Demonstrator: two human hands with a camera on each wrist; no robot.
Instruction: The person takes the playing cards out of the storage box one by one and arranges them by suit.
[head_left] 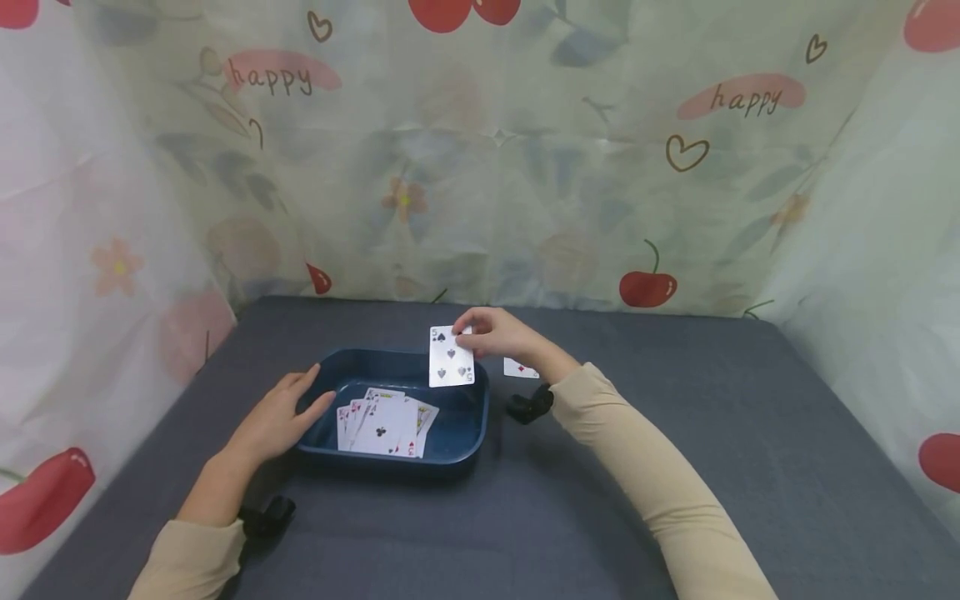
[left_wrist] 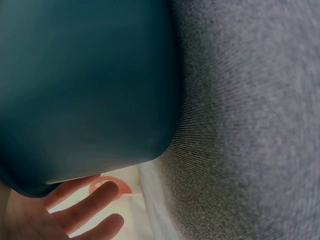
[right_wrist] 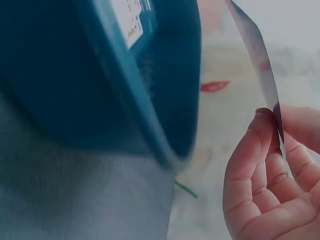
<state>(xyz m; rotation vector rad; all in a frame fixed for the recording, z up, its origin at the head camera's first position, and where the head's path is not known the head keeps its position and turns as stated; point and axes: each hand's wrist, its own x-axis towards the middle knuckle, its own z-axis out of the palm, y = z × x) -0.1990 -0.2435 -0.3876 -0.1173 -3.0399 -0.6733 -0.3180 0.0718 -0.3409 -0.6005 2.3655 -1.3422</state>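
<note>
Holding one card (head_left: 451, 357), right hand (head_left: 495, 332), one tray (head_left: 465, 433), one table card (head_left: 521, 369)

grey felt-like table top (head_left: 675, 467), translucent floral curtain backdrop (head_left: 480, 167) w/ cherries + "happy" print on 3 sides, lone diamond card (head_left: 521, 369) face-up on table, blk wrist-cam mounts (head_left: 528, 406)

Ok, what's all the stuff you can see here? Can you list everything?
five of spades: one, white, held up over the tray's far rim.
cards in tray: several, white, fanned face up.
diamond card: one, white, on the table behind the right wrist.
tray: one, dark blue, mid-table.
table: one, grey cloth top.
curtain: cherry-printed, behind and at the sides.
left hand: rests against the tray's left side.
right hand: pinches the five.
</note>
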